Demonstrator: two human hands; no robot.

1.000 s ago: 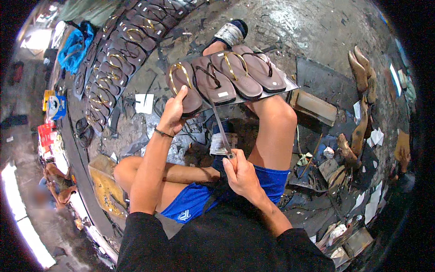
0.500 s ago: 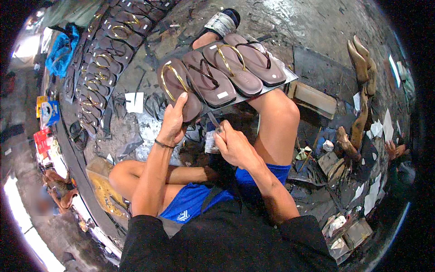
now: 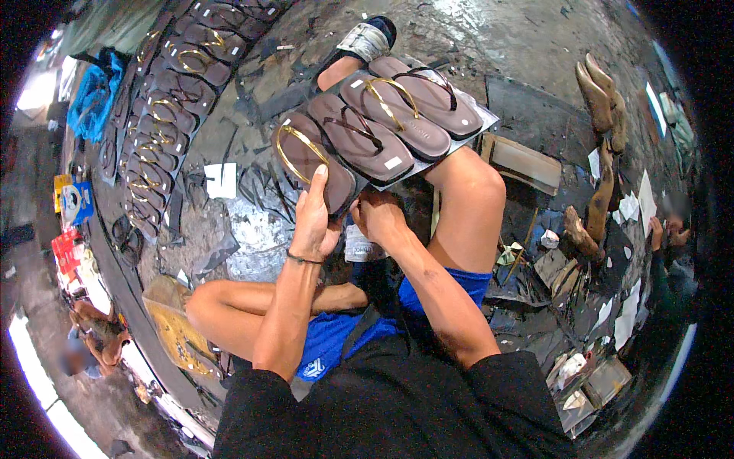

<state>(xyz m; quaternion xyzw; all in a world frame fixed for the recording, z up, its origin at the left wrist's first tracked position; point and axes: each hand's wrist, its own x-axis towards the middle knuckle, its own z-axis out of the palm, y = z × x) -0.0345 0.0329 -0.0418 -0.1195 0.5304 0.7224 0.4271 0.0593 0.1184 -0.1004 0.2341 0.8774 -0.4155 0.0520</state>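
Several brown flip-flops [image 3: 367, 157] with gold or dark straps lie side by side on a thin grey sheet [image 3: 490, 121], held up over my raised knee. My left hand [image 3: 313, 218] is closed on the leftmost flip-flop [image 3: 338, 187], which has a gold strap; its thumb presses on the sole near the edge and its fingers go underneath. Close by, my right hand [image 3: 380, 219] is a fist just below the sheet's near edge, between the leftmost flip-flop and its neighbour. The knife seen in it earlier is hidden now, its blade behind the hand or sheet.
Long rows of finished-looking flip-flops [image 3: 180, 96] stretch along the left floor. A blue plastic bag [image 3: 95, 96] lies beyond them. At right are a wooden block [image 3: 521, 164], foot-shaped lasts [image 3: 600, 96] and paper scraps [image 3: 628, 317]. Other people sit at the far left and right edges.
My right hand has moved up and turned under the sheet's near edge, taking the knife blade out of sight. The leftmost flip-flop has shifted slightly right and down with my left hand.
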